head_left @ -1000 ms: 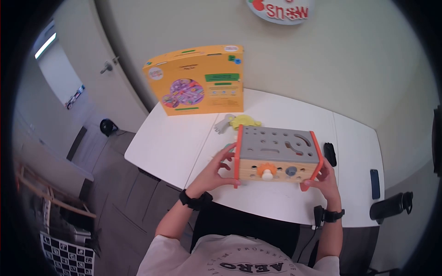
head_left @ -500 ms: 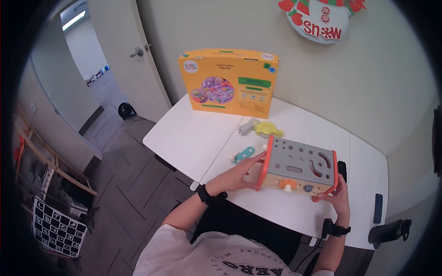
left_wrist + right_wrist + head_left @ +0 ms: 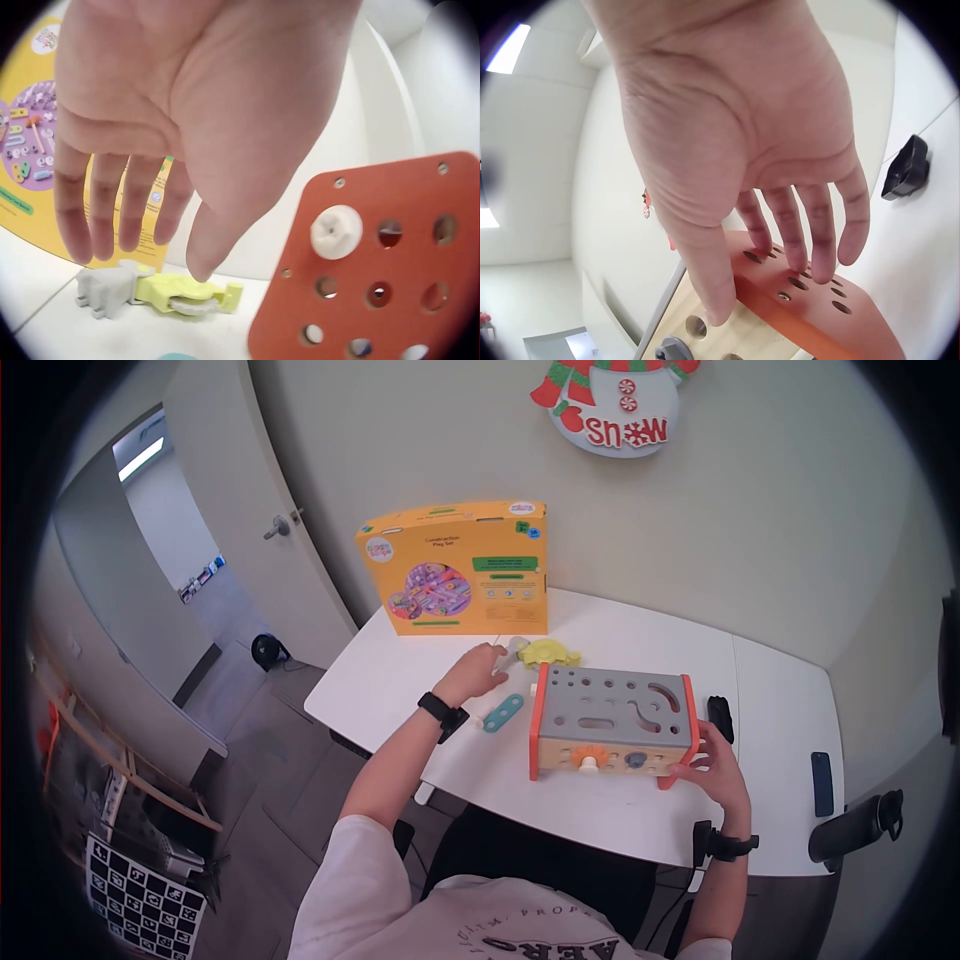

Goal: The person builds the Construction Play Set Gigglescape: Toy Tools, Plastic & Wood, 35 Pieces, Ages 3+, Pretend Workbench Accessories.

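A toy workbench (image 3: 615,708) with a grey perforated top, wooden front and orange end panels stands on the table. My right hand (image 3: 722,772) holds its right end, with the thumb (image 3: 714,289) at the front edge and fingertips on the orange panel (image 3: 810,292). My left hand (image 3: 472,675) hangs left of the workbench, fingers loosely extended and holding nothing. Just beyond those fingers lie a grey claw-like piece (image 3: 109,289) and a yellow piece (image 3: 176,289) joined to it. A teal strip with holes (image 3: 503,713) lies beneath the left hand. An orange gear (image 3: 588,755) sits on the workbench front.
A yellow play-set box (image 3: 455,575) stands at the back left of the white table (image 3: 600,815). Right of the workbench lie a black item (image 3: 720,720) and a phone (image 3: 822,784). A black bottle (image 3: 855,828) is at the right edge.
My left hand has let go of the workbench's left end and moved away left, toward the grey and yellow pieces. The right hand stays at the right end. The head view has shifted.
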Available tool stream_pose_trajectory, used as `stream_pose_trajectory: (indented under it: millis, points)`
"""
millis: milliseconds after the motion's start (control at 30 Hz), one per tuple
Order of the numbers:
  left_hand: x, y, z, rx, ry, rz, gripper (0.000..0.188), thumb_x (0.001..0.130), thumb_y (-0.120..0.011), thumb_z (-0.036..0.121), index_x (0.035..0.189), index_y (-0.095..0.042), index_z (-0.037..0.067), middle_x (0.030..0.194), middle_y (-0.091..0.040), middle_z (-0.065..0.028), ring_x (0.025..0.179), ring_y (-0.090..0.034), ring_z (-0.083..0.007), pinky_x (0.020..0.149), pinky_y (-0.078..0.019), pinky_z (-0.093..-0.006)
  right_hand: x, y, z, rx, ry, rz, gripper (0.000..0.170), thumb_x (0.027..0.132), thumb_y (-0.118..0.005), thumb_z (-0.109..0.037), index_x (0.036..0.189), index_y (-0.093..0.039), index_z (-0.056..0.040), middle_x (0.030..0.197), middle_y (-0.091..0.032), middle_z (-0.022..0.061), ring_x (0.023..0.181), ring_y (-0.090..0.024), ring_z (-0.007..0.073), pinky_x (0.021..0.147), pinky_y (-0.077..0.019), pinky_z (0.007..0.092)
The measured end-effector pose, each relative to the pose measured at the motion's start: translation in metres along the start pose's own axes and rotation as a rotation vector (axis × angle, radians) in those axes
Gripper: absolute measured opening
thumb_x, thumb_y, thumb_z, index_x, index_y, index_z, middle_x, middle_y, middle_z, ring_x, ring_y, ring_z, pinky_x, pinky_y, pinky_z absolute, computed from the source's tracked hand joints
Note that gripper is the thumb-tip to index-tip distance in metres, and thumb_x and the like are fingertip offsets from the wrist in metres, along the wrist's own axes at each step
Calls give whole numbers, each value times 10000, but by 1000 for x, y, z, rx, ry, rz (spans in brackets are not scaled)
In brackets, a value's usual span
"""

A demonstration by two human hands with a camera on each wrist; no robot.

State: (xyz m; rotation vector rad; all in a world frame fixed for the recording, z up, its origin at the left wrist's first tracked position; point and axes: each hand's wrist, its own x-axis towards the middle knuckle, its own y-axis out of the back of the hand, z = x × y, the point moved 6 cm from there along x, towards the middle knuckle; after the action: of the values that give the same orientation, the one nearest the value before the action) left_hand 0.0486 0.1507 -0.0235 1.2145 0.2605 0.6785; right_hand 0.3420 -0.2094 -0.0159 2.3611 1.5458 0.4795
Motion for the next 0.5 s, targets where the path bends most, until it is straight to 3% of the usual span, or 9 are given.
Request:
stream_pose_trajectory:
  millis: [200,300,333,433,500]
  points:
    - [49,-27,-32,39,218,6,438,803,-801,185,1132,-711,-90,1136,-721,-304,1070,-714,-403,933,-572,-452,0,-3,5,90,-34,-8,885,733,-951,-262,1467,-521,-19,1283,-680,144,1033,-683,238,835,-572,360]
    - [64,-41,-39,109,238,-56,368,776,-800,168,1032,-735,-88,1032,-738,-302,983,-738,-404,867,-594,-454,1,-3,4,100,-42,-26,889,735,-949,-261,1473,-516,-21,1287,-676,139,1006,-676,234,832,-572,358]
    - [67,-44,-37,188,168,2,297,761,-791,137,970,-749,-71,952,-751,-277,888,-749,-409,822,-604,-452,1,-3,6,93,-41,-27,885,737,-950,-268,1471,-518,-26,1297,-670,131,1007,-676,227,826,-572,357]
    - [81,-60,-46,156,244,-32,271,758,-773,91,984,-754,-56,924,-745,-279,890,-747,-418,828,-602,-464,3,-2,9,84,-48,-27,880,736,-954,-277,1464,-526,-31,1308,-664,122,1001,-673,215,825,-572,354]
    - [89,-66,-43,165,197,-12,244,760,-758,62,976,-754,-50,930,-742,-286,912,-744,-420,833,-600,-473,4,-3,9,72,-45,-29,874,736,-955,-297,1452,-531,-31,1305,-664,117,987,-669,205,822,-568,345]
